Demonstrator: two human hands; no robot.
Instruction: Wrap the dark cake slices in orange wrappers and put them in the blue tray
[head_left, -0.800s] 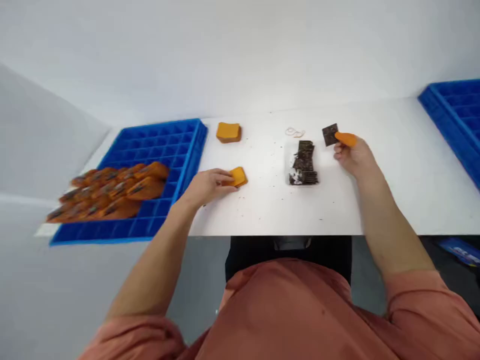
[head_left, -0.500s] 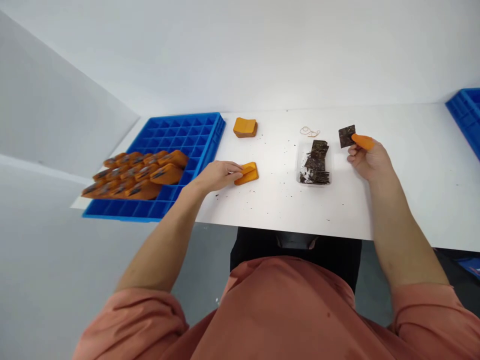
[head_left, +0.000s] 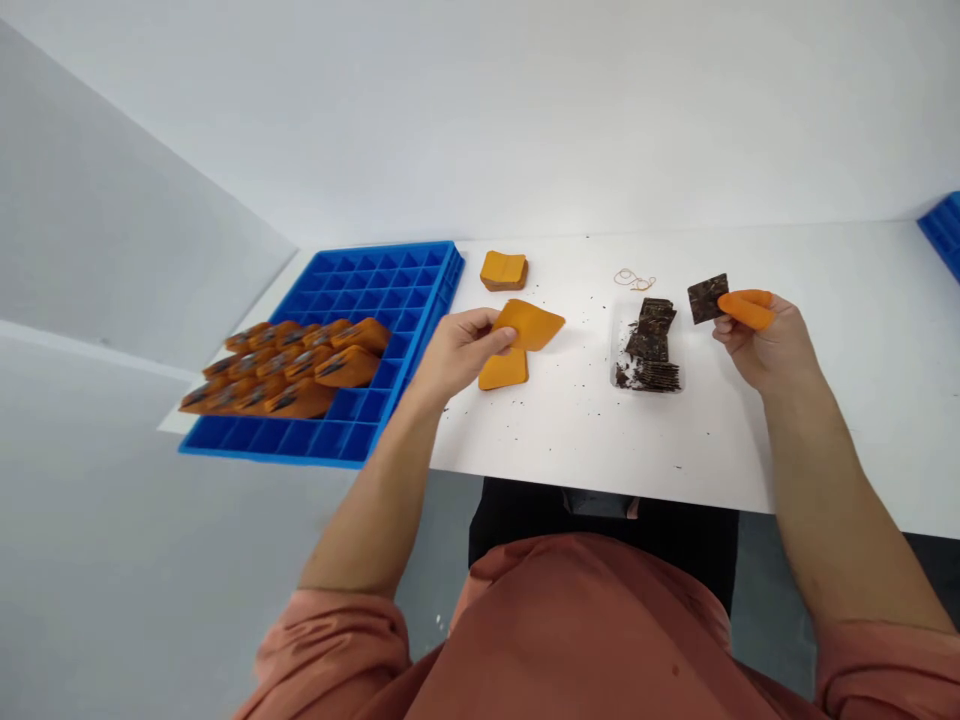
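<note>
My left hand (head_left: pixel 457 352) pinches a thin orange square pouch (head_left: pixel 529 323) and holds it just above a small stack of the same pouches (head_left: pixel 503 371) on the white table (head_left: pixel 570 430). My right hand (head_left: pixel 765 345), with an orange cot on one finger, grips a dark brown square piece (head_left: pixel 708 298) raised to the right of a clear tray (head_left: pixel 649 350) that holds more dark squares. A second stack of orange pouches (head_left: pixel 504 270) lies farther back.
A blue gridded tray (head_left: pixel 375 290) stands at the left with several filled orange pouches (head_left: pixel 292 365) in its near cells. Loose rubber bands (head_left: pixel 634 279) lie behind the clear tray. Another blue tray's corner (head_left: pixel 945 228) shows at the far right. Dark crumbs dot the table.
My left hand has lifted one orange pouch off the near stack. My right hand still holds the dark square. The view has shifted so everything sits further right.
</note>
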